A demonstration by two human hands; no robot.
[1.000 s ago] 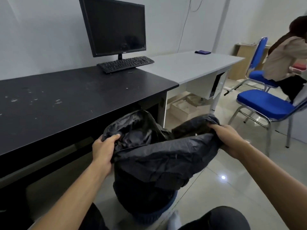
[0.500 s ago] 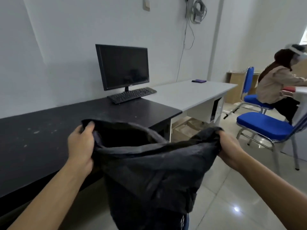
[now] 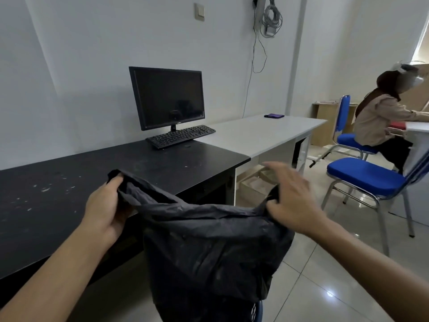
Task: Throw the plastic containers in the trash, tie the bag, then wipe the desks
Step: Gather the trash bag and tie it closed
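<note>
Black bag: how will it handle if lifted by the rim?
Likely floppy: the bag sags and creases below the grip of the left hand, so unheld rim should droop. Probably light for its size: it hangs slack, not taut.

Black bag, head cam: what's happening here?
A person holds up the black trash bag beside the black desk. The left hand grips one side of its rim; the right hand is at the other side, fingers spread and blurred, grip unclear. The bag is not tied yet; white specks show on the desk.
</note>
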